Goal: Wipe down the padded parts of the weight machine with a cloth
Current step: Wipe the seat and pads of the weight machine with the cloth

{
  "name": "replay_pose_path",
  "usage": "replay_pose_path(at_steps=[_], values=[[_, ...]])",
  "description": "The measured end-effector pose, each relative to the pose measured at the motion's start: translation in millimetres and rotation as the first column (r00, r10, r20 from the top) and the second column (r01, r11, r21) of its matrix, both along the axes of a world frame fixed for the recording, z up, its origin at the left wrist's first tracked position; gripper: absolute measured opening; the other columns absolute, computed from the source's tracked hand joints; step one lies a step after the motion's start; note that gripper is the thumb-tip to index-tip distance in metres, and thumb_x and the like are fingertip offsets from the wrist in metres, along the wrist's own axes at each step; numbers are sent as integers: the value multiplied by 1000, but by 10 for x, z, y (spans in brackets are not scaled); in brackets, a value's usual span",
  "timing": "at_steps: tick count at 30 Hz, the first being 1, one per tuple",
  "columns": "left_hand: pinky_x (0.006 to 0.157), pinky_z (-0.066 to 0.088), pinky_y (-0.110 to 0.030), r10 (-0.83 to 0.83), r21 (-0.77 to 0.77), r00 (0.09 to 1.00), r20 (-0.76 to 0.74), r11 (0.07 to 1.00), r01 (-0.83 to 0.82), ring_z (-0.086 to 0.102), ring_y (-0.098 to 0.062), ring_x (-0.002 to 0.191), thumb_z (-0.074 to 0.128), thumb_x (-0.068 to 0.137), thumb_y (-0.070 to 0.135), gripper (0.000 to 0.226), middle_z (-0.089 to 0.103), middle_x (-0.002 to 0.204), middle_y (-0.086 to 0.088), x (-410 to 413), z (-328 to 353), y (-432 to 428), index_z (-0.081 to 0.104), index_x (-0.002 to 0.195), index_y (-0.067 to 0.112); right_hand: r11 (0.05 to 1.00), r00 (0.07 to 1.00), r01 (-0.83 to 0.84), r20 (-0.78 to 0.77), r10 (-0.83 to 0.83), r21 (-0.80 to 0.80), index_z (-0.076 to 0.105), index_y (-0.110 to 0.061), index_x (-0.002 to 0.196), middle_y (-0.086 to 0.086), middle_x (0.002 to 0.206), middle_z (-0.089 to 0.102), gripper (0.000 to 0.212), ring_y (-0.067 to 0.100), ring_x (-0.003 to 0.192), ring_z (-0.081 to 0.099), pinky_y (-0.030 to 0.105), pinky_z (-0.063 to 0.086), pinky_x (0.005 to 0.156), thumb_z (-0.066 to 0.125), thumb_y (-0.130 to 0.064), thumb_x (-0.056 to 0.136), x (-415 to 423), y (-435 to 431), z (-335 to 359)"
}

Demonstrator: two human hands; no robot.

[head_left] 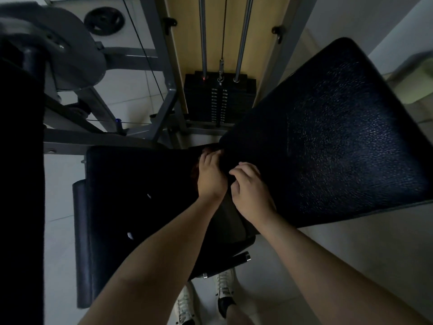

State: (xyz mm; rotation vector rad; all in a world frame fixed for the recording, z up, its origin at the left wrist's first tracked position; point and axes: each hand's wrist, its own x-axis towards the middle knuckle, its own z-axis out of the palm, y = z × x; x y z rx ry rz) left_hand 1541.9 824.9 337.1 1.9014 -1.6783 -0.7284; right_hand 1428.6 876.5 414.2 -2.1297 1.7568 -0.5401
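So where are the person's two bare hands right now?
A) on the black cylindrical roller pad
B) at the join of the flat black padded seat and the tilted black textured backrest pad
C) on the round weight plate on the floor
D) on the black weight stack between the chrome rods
B: the left hand and right hand sit side by side where the flat black padded seat meets the tilted black textured backrest pad.

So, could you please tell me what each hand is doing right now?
Left hand: on the cloth, grip unclear.
Right hand: curled against the back pad, grip unclear.
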Motion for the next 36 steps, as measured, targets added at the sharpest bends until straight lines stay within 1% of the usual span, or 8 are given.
replay_pose_path(at_steps=[6, 12, 17, 21, 27, 29, 32, 36], values=[[118, 31, -25, -28, 50, 994, -109, 998, 34, 40, -11, 140, 56, 97, 8, 53, 47, 148, 4, 9, 55, 716, 47, 147, 22, 996, 999, 31, 21, -33, 82, 66, -7, 121, 6, 127, 59, 30, 20, 126, 51, 26, 44, 99, 56, -8, 92, -2, 34, 66], [109, 46, -34, 157, 53, 935, -318, 988, -148, 56, -8, 124, 58, 99, 20, 36, 59, 134, 6, 156, 38, 497, 59, 134, 26, 969, 995, 26, 91, -50, 245, 54, -10, 137, 2, 140, 49, 41, 18, 125, 51, 22, 39, 102, 52, -9, 96, 174, 12, 28], [118, 32, -32, 386, 160, 780, -492, 921, -355, 40, -11, 140, 46, 104, 18, 45, 45, 153, 3, 321, -104, -221, 45, 149, 26, 904, 987, -27, 153, -42, 428, 36, -16, 151, -4, 159, 27, 53, 13, 144, 30, 23, 27, 113, 47, -10, 99, 329, -56, -160], [123, 25, -41, 259, 183, 875, -410, 963, -199, 27, -13, 149, 41, 105, 24, 44, 37, 158, 3, 291, -438, -290, 46, 149, 31, 890, 977, -5, 190, -92, 456, 31, -19, 154, -7, 163, 18, 58, 11, 148, 21, 24, 22, 117, 47, -9, 99, 406, -81, -342], [121, 28, -30, 126, 104, 932, -340, 990, -96, 35, -12, 145, 48, 104, 18, 48, 39, 157, 2, 263, -607, 501, 44, 150, 28, 872, 951, -7, 274, -146, 489, 26, -23, 155, -14, 163, 12, 62, 7, 147, 20, 17, 23, 112, 44, -5, 99, 428, 22, -422], [120, 25, -24, 150, 207, 951, -272, 974, -94, 33, -10, 144, 49, 104, 19, 49, 36, 158, 3, 182, -757, 1001, 42, 152, 30, 875, 945, -7, 291, -153, 485, 27, -23, 155, -14, 163, 13, 62, 7, 147, 21, 19, 24, 114, 44, -5, 98, 421, 60, -412], [118, 36, -39, 199, 313, 926, -320, 945, -95, 42, -8, 139, 43, 106, 29, 41, 41, 153, 10, 153, -1044, 1525, 45, 145, 43, 888, 960, -27, 259, -105, 460, 26, -21, 155, -14, 163, 9, 61, 10, 148, 20, 29, 31, 117, 44, -5, 98, 417, 146, -424], [113, 41, -42, 279, 303, 895, -348, 937, -175, 48, -7, 134, 41, 105, 35, 37, 52, 145, 11, 281, -874, 1318, 51, 139, 46, 896, 961, -11, 251, -112, 443, 27, -20, 155, -15, 163, 9, 59, 9, 147, 23, 22, 31, 113, 43, -7, 99, 406, 228, -451]])
